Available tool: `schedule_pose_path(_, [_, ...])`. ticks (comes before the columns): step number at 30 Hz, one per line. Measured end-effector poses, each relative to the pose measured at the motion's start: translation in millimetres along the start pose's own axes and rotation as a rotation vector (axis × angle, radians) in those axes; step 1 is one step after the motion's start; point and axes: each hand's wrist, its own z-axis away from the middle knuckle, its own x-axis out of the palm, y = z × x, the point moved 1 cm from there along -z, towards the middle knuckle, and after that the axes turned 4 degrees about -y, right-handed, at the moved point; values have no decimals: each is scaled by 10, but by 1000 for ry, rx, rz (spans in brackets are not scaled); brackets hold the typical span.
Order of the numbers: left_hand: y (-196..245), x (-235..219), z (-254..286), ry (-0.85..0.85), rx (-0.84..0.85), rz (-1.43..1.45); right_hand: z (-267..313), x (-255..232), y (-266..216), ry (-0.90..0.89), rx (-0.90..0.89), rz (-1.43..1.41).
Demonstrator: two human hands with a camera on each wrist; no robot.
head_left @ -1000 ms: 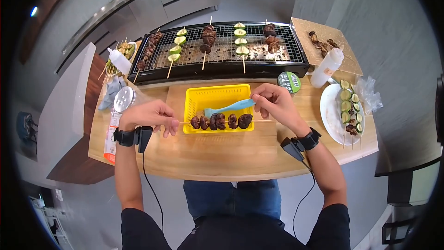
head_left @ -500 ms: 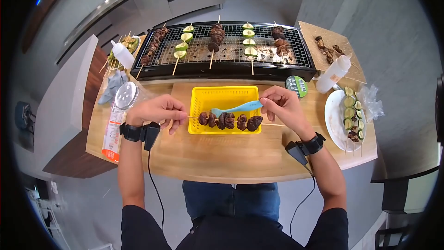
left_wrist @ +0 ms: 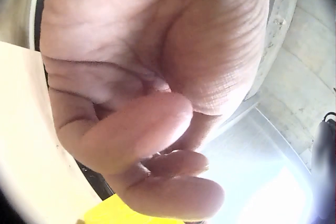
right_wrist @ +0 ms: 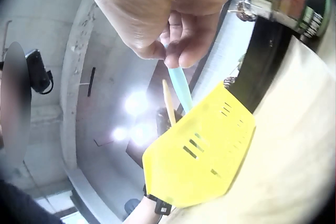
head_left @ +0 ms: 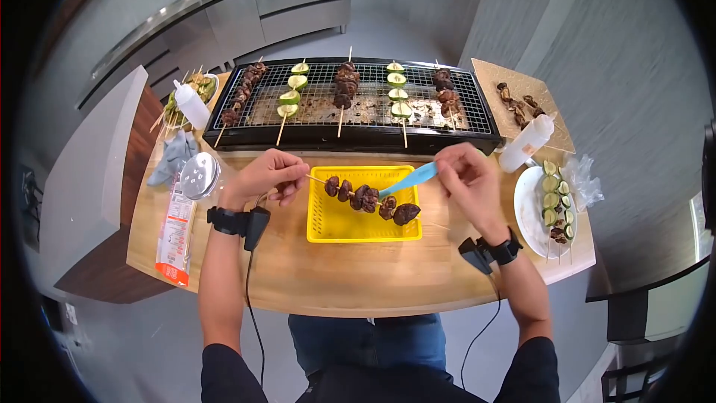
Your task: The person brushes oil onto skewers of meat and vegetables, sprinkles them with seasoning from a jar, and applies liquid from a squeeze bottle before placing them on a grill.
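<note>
My left hand (head_left: 272,177) pinches the bare left end of a wooden skewer (head_left: 365,198) threaded with several dark brown pieces. It slants down to the right over a yellow slotted basket (head_left: 365,236). Between thumb and fingers of my right hand (head_left: 471,183) is the handle of a light blue basting brush (head_left: 412,177), its head against the middle pieces. The right wrist view shows the brush handle (right_wrist: 181,88) and the skewer's tip (right_wrist: 168,100) above the basket's side (right_wrist: 210,155). In the left wrist view the curled fingers (left_wrist: 142,129) hide the skewer.
Behind the basket stands a black grill (head_left: 347,137) bearing skewers of dark pieces and green slices. On the right are a white squeeze bottle (head_left: 528,142) and a white plate (head_left: 531,213) of skewers. A shaker jar (head_left: 200,175), a grey cloth (head_left: 175,157) and another squeeze bottle (head_left: 192,107) lie left.
The skewer has gone from level to slanting, its right end lower. My right hand has moved right relative to the basket, and the brush tilts more steeply, its head further right along the pieces.
</note>
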Motion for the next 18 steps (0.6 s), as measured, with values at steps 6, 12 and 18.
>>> schedule_pose_path(6, [-116,10,11,-9,22,-31,-500,31,-626,-212,-197,422])
schedule_pose_path(12, [-32,60,64,-62,-79,-64,-750,255,-734,-440,-210,602])
schedule_pose_path(18, [-19,83,97,-67,-110,-30,-754,219,-705,-515,-100,752])
